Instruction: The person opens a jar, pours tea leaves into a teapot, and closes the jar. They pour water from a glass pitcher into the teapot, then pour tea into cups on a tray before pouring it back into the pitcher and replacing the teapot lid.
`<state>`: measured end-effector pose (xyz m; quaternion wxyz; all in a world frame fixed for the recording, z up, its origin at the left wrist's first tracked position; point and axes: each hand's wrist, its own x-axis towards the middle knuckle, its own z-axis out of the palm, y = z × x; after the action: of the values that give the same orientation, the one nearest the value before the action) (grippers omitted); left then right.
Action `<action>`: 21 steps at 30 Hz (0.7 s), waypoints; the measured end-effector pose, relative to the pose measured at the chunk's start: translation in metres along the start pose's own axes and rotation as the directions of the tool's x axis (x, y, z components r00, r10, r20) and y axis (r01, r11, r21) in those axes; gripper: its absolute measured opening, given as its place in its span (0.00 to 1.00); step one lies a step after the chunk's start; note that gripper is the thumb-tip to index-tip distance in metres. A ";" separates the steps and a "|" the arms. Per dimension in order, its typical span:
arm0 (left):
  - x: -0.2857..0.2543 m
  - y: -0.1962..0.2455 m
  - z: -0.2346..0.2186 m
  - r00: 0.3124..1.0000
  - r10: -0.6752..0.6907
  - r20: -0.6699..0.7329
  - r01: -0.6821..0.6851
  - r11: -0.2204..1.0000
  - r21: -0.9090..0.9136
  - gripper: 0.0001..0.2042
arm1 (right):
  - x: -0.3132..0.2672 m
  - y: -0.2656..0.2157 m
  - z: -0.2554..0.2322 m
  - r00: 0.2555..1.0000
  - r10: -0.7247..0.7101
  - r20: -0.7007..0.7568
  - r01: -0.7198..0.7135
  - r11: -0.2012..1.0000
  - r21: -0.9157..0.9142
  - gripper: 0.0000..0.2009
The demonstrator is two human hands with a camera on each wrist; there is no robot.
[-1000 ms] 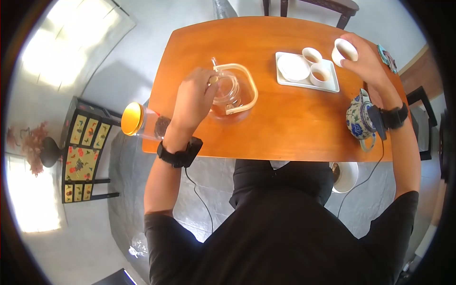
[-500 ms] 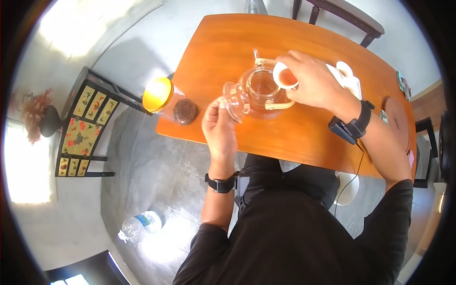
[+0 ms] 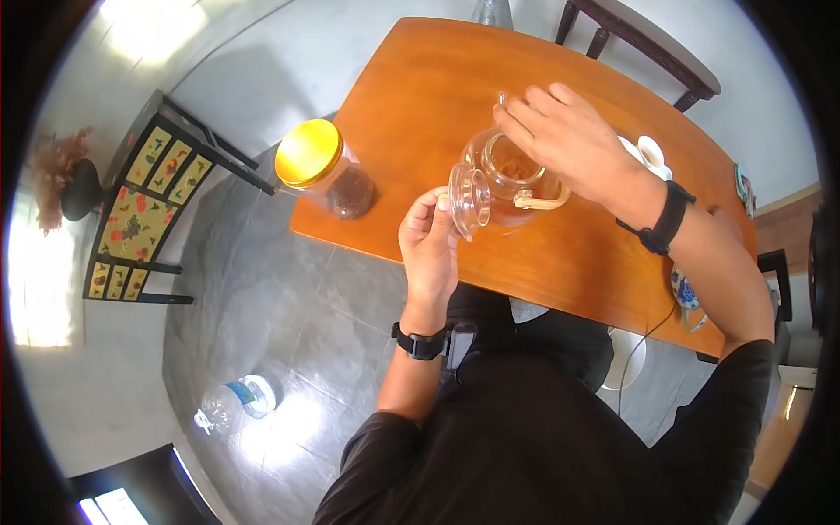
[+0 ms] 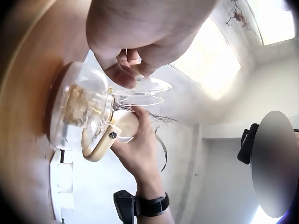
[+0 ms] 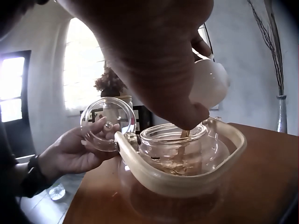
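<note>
A clear glass teapot (image 3: 497, 208) with a pale bail handle (image 3: 544, 202) folded to its side stands on the wooden table. My left hand (image 3: 427, 245) pinches the knob of its round glass lid (image 3: 470, 201) and holds it on edge beside the uncovered mouth. Over that mouth my right hand (image 3: 569, 140) grips a white cup (image 5: 211, 84), tipped far over. In the right wrist view a brown stream falls from the cup into the teapot, and tea-coloured liquid splashes inside. My right hand hides the cup in the head view.
A jar (image 3: 352, 191) with a yellow lid stands at the table's left edge. Beyond my right wrist are white cups (image 3: 649, 150), partly hidden. A blue-patterned teapot (image 3: 684, 290) sits at the right, behind my forearm. A plastic bottle (image 3: 241, 404) lies on the floor.
My left hand has lifted the glass lid off the teapot and drawn it aside. My right hand has brought the cup leftward from near the tray and tilted it over the teapot's mouth.
</note>
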<state>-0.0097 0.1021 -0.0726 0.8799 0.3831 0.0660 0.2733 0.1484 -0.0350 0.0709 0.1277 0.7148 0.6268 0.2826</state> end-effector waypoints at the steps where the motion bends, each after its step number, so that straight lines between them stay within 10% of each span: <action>1: 0.000 0.000 -0.001 1.000 -0.007 -0.002 0.007 1.000 -0.016 0.09 | 0.001 0.000 0.002 1.000 -0.005 0.001 0.005 1.000 0.004 0.20; 10: 0.001 -0.010 -0.009 1.000 -0.001 0.006 0.002 0.997 -0.074 0.09 | -0.005 0.006 -0.005 0.969 -0.195 -0.153 0.171 0.973 -0.158 0.18; 13: 0.000 -0.008 -0.008 0.998 0.015 0.055 -0.011 0.998 -0.069 0.09 | -0.020 0.014 -0.002 0.976 -0.066 -0.208 0.069 0.998 0.007 0.20; 14: -0.001 -0.007 -0.006 0.998 0.010 0.060 -0.006 0.998 -0.067 0.09 | -0.027 0.016 -0.002 0.965 0.183 -0.189 -0.134 0.960 0.246 0.21; 16: -0.001 -0.001 0.007 0.999 0.029 -0.044 -0.029 1.000 -0.004 0.09 | -0.045 0.027 -0.008 0.899 0.423 -0.111 -0.331 0.824 0.460 0.22; 18: 0.002 0.005 0.002 0.999 0.032 0.022 -0.032 0.999 0.028 0.10 | -0.072 0.046 -0.019 0.680 0.701 0.212 -0.653 0.448 0.611 0.23; 21: 0.012 0.023 0.018 0.994 0.109 0.022 -0.111 0.966 0.232 0.10 | -0.147 0.102 -0.002 0.653 0.700 0.289 -0.698 0.408 0.588 0.20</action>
<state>-0.0033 0.1100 -0.0426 0.8127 0.4879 0.0723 0.3103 0.2238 -0.1962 0.0914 -0.2614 0.9052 0.3273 0.0720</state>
